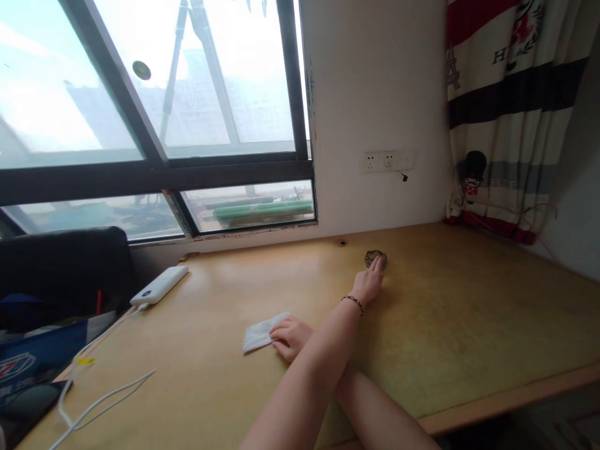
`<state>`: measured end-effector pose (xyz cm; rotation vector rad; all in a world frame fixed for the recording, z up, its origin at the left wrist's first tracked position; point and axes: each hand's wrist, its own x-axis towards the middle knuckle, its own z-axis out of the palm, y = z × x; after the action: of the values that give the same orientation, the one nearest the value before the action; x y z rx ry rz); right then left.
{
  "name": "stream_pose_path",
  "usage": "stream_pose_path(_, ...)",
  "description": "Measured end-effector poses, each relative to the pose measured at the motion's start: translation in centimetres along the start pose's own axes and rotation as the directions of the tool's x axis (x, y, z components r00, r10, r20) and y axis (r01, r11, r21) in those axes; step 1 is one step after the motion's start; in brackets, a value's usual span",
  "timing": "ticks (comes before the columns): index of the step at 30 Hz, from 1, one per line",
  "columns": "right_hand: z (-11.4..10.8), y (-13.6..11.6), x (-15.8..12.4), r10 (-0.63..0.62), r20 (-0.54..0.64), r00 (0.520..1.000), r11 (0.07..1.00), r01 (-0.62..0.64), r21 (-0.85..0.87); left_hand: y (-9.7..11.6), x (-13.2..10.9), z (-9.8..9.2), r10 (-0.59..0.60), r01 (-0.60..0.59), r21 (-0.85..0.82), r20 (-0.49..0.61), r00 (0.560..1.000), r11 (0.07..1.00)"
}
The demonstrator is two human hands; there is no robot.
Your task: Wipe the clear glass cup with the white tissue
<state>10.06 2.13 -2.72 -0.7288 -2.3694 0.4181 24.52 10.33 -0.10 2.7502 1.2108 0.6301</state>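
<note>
My forearms cross over the table, the left one on top. My left hand (368, 284), with a braided bracelet (354, 304) at its wrist, reaches far right. Its fingers are on a small round dark object with an ornate rim and brownish middle (373, 255); the thumb is hidden, and they cover part of the object. Under the left forearm, my right hand (292, 337) reaches left. Bent fingers grip the right edge of a flat white tissue (262, 334) lying on the tabletop, with the thumb near its lower corner.
The yellowish wooden table (206, 400) meets the wall below a window. A white power bank (160, 285) with a white cable (105, 400) lies left. Beyond are a black chair (70, 262) and a blue bag (42, 356). A curtain (510, 125) hangs right; wall sockets (379, 162) are behind.
</note>
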Motion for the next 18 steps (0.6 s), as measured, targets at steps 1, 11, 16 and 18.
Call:
stream_pose_path(1,0.1,0.1,0.1,0.002,0.0,1.0,1.0,-0.002,0.008,-0.3,0.4,0.1,0.004,-0.004,-0.003,0.005,1.0,1.0)
stream_pose_path(11,0.2,0.3,0.0,0.007,0.004,1.0,0.999,-0.008,0.034,-1.1,1.6,0.5,-0.05,0.05,0.024,0.002,0.999,0.998)
stream_pose_path(16,0.5,0.4,-0.2,-0.003,0.025,1.0,0.999,0.004,-0.034,-2.1,0.8,0.3,-0.081,0.081,-0.008,0.008,0.997,0.997)
stream_pose_path(18,0.6,0.4,-0.3,-0.012,0.057,0.998,0.997,0.016,-0.076,-3.2,0.1,-0.3,-0.114,0.113,-0.037,-0.011,0.993,0.993)
